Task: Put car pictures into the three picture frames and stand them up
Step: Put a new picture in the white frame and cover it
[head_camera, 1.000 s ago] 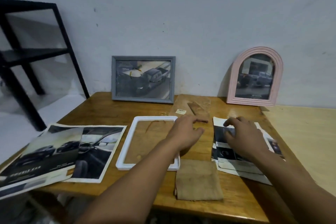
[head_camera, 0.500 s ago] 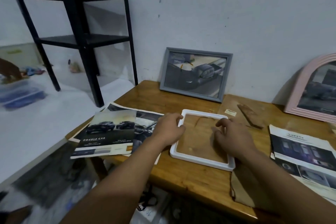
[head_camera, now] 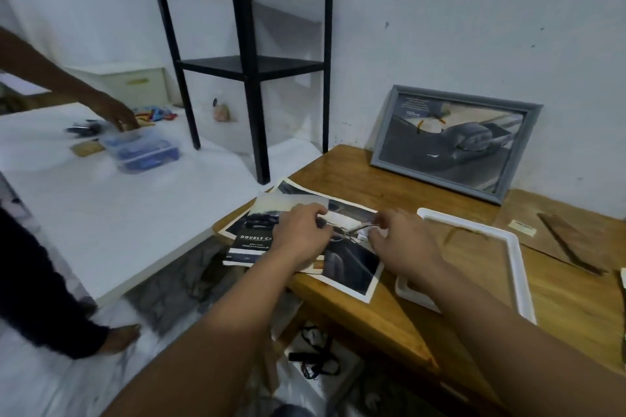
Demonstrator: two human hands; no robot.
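Observation:
Two car pictures lie overlapped at the wooden table's left corner: a "DOUBLE CAR" sheet (head_camera: 252, 237) on top of a larger white-bordered print (head_camera: 352, 267). My left hand (head_camera: 298, 234) has its fingers curled on the top sheet's right edge. My right hand (head_camera: 403, 240) pinches the paper just beside it, fingertips nearly meeting the left hand's. The white frame (head_camera: 518, 267) lies flat and empty to the right of my hands. A grey frame (head_camera: 454, 142) with a car picture in it stands leaning on the wall. The pink frame is out of view.
A brown backing board (head_camera: 572, 237) lies behind the white frame. A black shelf stand (head_camera: 250, 54) is left of the wooden table (head_camera: 342, 176). Another person's hand (head_camera: 115, 115) reaches a clear plastic box (head_camera: 142, 149) on a white surface at left.
My view swung left. Both hands left the white frame and moved left onto the overlapped car pictures. The pink frame went out of view.

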